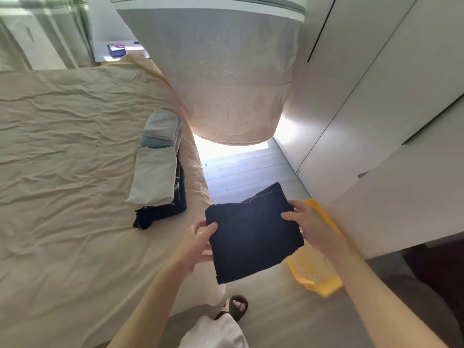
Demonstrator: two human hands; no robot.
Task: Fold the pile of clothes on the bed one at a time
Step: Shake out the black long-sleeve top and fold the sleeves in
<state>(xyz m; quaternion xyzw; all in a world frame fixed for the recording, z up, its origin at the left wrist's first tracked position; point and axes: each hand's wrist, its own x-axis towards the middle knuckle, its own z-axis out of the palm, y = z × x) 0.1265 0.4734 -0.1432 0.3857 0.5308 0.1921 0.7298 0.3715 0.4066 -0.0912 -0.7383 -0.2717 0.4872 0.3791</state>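
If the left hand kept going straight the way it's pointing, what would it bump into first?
The left hand already grips the folded dark garment, pointing right. Past it, probably the right hand holding the opposite edge, though depth is uncertain.

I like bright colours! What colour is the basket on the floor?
Yellow; the laundry basket shows best in the head view.

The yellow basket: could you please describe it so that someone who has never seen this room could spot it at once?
Start at the bed and cross the floor toward the white wardrobe. The basket sits on the floor at the wardrobe's foot, partly hidden behind the dark folded garment held in both hands. It is the only bright yellow thing in view.
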